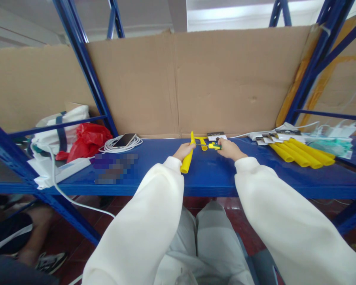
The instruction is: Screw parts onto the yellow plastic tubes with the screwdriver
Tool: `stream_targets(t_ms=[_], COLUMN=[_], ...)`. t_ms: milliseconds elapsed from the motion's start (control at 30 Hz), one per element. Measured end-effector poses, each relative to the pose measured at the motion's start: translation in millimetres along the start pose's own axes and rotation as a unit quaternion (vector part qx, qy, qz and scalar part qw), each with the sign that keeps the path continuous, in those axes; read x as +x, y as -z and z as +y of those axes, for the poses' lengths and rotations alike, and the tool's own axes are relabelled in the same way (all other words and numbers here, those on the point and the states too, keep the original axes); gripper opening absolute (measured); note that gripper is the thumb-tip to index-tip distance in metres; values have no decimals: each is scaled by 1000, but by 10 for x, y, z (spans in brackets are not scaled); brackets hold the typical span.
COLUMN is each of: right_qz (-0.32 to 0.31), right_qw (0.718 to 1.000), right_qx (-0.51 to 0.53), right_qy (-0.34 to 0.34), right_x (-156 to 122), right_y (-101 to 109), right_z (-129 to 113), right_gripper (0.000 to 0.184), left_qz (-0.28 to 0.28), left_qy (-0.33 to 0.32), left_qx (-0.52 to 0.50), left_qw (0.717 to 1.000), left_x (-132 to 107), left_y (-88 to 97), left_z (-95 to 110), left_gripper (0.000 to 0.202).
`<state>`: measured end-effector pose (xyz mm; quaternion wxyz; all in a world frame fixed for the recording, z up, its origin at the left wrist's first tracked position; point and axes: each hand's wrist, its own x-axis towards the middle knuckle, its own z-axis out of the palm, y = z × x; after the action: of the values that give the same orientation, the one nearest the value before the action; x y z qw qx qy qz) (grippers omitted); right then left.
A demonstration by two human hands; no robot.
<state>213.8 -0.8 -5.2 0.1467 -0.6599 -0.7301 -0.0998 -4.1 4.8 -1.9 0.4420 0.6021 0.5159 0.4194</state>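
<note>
My left hand [183, 151] is wrapped round a long yellow handle [188, 159] that stands tilted on the blue shelf [213, 178]. My right hand [230, 149] is closed on a small screwdriver with a yellow and green grip [214, 146], its tip pointing left toward the yellow handle. A short yellow piece [203, 143] lies between the two hands. Just behind them sits a small dark and white pack [216, 135]. Both arms wear white sleeves.
Several yellow handles [302, 152] and small packs [268, 138] lie at the right. A phone on a coiled white cable [123, 141], a red bag [87, 139] and white bags sit at the left. Cardboard [213, 83] backs the shelf. Another person's legs show at lower left.
</note>
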Motion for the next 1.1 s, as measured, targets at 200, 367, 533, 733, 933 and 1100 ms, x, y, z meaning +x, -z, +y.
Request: stream_targets(t_ms=[200,367,533,733,933,1100], right_qz=[-5,15,-16,11,5,-13], right_qw=[1000,1000,999,1000,1000,1000], right_qx=[2,-3,-1,-10,-18,-15], right_qy=[-12,-11,-39,-1,-9,-15], right_x=[7,-16,-49,-25,-24,-43], right_y=[0,34,60,21,18,41], right_z=[-11,-45,-68,-44,-23,-43], right_gripper=[30,25,39,28,32,35], left_qz=[3,-2,-8,-2,-8,-4], left_qy=[3,3,1,0,2,0], left_qx=[-3,-7,-14,-20,-23,-18], left_qw=[1000,1000,1000,1000,1000,1000], left_x=[9,-20,-52,-39,-51,-46], left_y=[-3,-4,-4,1,-11,-14], left_z=[1,24,47,33,45,35], left_gripper=[11,11,14,15,15,15])
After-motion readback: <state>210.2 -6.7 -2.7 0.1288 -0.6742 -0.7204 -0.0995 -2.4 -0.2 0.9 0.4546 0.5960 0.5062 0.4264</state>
